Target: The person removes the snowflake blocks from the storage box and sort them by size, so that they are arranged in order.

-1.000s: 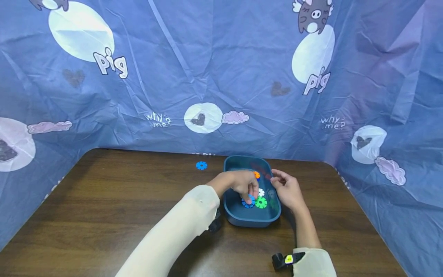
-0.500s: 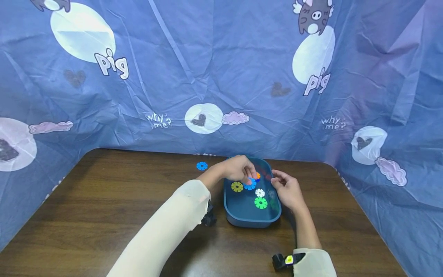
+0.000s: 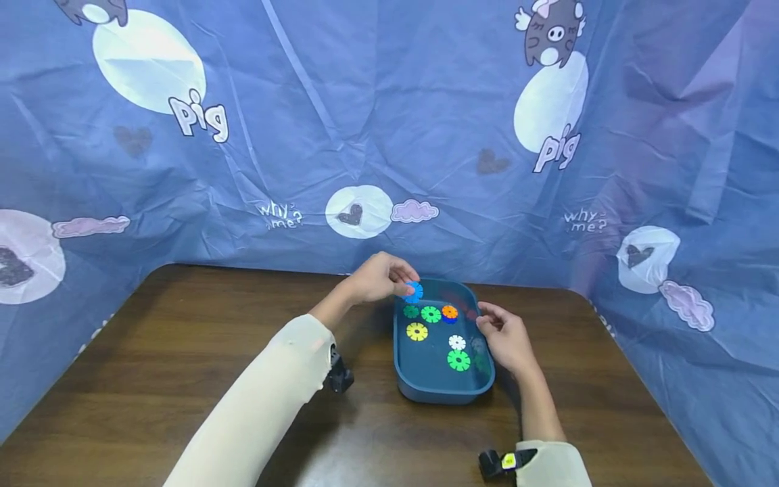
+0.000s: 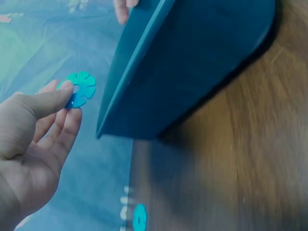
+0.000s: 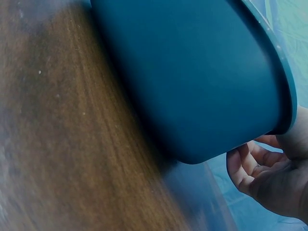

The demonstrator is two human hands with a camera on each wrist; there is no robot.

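Blue disc point(image 3: 414, 293), pinched by left hand point(image 3: 379, 279): now raised to tray point(image 3: 443, 398)'s far-left rim, uncovering green disc point(image 3: 431, 314), presumably easing access. Right hand point(image 3: 506, 341): fingers relaxed, at right wall.

Big white letters are spelling "pig" point(image 3: 197, 115) on the blue cloth point(image 3: 389, 138), slanting above the far left corner of the tabletop point(image 3: 201, 352)! Another "pig" point(image 3: 556, 150) is tilting high above the far right corner. Lower down, "why me?" point(image 3: 280, 215) is running over two lines above the far edge, left of its middle, and a matching "why me?" point(image 3: 585, 220) is sitting over the far right corner. In the left wrist view, white letters point(image 4: 123, 211) are peeking out beside the tabletop's edge, too partial for reading. A yellow label point(image 3: 508, 461) is showing on a black strap point(image 3: 527, 458), its marks too small to read.
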